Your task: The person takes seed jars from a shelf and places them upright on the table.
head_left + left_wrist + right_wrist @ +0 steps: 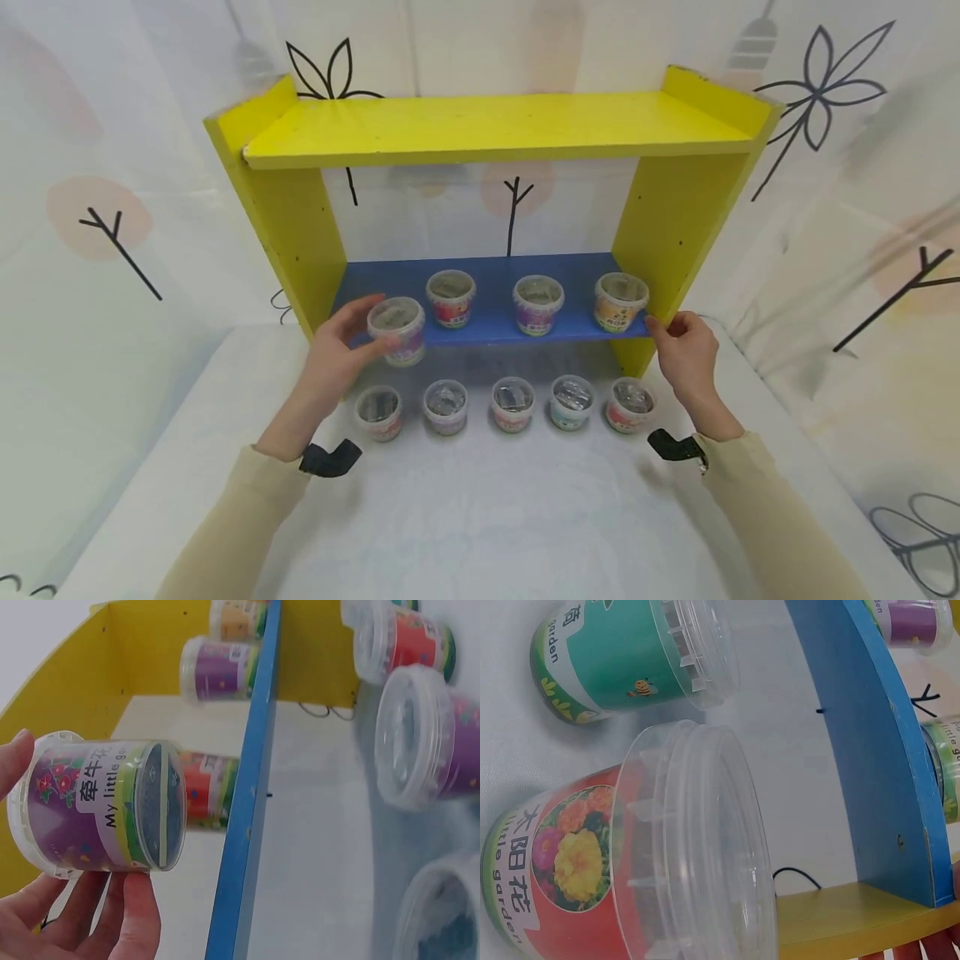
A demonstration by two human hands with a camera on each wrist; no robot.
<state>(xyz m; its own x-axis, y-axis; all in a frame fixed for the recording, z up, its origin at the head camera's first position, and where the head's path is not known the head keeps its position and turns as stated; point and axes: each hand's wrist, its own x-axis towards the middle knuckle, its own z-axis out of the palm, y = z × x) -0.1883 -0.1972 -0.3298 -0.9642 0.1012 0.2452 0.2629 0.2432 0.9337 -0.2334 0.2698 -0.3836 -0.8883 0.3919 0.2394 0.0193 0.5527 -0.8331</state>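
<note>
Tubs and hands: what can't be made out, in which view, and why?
Right wrist: most of the right hand, cut off by the right and bottom edges.
Right wrist: part of the foreground red tub, cut off by the bottom edge.
Left wrist: left part of the rear red tub, hidden by the held purple tub.
Head: label lettering on the front-row tubs, too small to read.
</note>
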